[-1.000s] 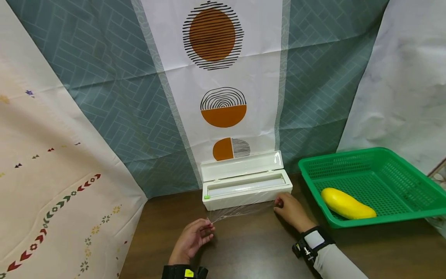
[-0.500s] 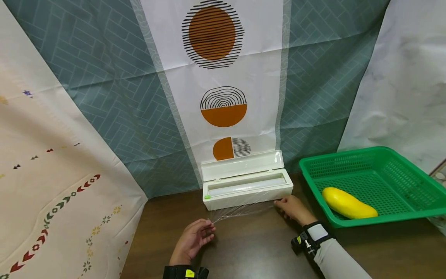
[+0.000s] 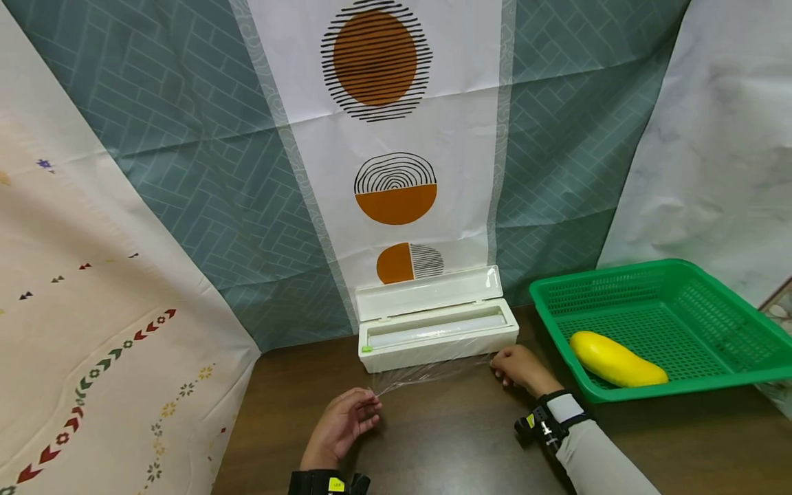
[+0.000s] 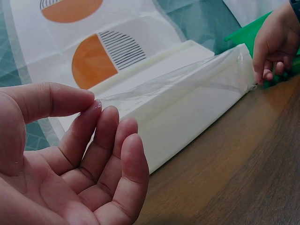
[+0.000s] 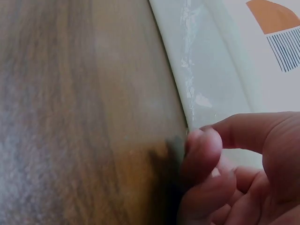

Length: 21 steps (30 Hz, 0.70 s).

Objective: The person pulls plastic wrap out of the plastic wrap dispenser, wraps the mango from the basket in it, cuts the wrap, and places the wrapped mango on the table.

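Observation:
A clear sheet of plastic wrap (image 3: 421, 373) stretches from a white dispenser box (image 3: 436, 354), whose lid (image 3: 430, 293) is raised and inside which a roll lies. Between thumb and index finger, my left hand (image 3: 344, 424) pinches the wrap's left corner; the left wrist view shows this grip closely, with the other fingers loosely curved. At the box's front right, my right hand (image 3: 524, 369) pinches the wrap's right corner, thumb and fingertip together (image 5: 201, 145). A small green piece (image 3: 367, 349) sits at the box's left front.
To the right stands a green plastic basket (image 3: 730, 375) holding a yellow elongated squash-like item (image 3: 615, 360). Patterned cloth (image 3: 204, 227) hangs behind the brown wooden table (image 3: 445, 447). A pale cloth (image 3: 111, 309) hangs on the left.
My right hand has shifted slightly down, away from the box front, with the wrap's corner in its fingers. The left hand stays almost in place.

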Motion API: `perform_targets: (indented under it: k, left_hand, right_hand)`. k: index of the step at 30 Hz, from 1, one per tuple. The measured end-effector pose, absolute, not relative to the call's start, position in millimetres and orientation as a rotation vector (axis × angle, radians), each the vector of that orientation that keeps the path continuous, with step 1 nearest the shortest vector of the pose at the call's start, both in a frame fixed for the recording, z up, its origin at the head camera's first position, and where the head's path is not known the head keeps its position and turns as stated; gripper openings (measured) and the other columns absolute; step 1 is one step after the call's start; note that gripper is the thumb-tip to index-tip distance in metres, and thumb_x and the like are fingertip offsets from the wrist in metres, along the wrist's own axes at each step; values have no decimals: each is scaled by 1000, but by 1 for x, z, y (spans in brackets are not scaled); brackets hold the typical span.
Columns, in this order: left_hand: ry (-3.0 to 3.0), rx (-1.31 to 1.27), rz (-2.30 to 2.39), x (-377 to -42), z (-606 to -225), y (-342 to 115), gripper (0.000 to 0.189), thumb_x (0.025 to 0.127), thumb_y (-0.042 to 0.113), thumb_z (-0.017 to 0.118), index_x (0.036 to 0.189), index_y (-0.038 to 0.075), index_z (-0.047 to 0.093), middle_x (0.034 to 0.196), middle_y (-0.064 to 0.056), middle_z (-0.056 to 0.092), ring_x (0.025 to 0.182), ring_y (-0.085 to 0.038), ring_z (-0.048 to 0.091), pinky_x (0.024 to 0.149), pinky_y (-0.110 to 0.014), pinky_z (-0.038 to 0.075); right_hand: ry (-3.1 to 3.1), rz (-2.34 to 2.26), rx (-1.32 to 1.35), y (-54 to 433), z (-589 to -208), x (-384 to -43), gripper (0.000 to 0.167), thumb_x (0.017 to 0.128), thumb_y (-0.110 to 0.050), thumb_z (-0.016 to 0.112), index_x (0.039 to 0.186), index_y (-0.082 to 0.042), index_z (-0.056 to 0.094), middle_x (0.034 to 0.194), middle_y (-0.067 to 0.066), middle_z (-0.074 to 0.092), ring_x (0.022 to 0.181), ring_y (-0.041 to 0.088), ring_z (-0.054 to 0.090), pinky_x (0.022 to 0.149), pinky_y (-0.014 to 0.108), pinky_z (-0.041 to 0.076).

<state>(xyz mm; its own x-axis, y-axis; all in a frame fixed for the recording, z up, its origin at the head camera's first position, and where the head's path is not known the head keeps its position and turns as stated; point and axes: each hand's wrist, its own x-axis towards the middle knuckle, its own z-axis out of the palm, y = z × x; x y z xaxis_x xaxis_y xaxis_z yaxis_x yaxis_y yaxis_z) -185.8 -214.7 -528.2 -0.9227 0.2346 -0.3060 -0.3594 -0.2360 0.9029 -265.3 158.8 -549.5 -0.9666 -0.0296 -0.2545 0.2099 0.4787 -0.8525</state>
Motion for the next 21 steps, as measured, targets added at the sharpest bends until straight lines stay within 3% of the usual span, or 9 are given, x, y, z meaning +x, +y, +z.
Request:
perform_targets:
  k: [8,12,21]
  left_hand:
    - [1659,-151,2196,-185,-528,-214,26,103,16,51,84,22,68,91,7,70,92,-9,67,86,-29,55]
    - [1649,-150,2195,-185,-528,-214,27,103,16,51,84,22,68,90,7,70,92,-9,67,86,-29,55]
    - [1582,-148,2221,-185,-525,-214,28,104,16,49,84,22,68,89,8,69,93,-9,68,86,-29,54]
  right_hand:
    - [2236,-1583,227,165,-550,-266,32,97,-28,58,95,1,70,66,0,67,50,8,59,45,21,45]
    - [2178,-1604,240,166,-551,-269,33,97,-30,59,96,1,71,66,-2,68,51,6,59,46,20,46]
    - [2152,-1707,315,155,-550,-273,23,94,-19,64,91,4,68,63,-2,66,49,6,58,45,21,45]
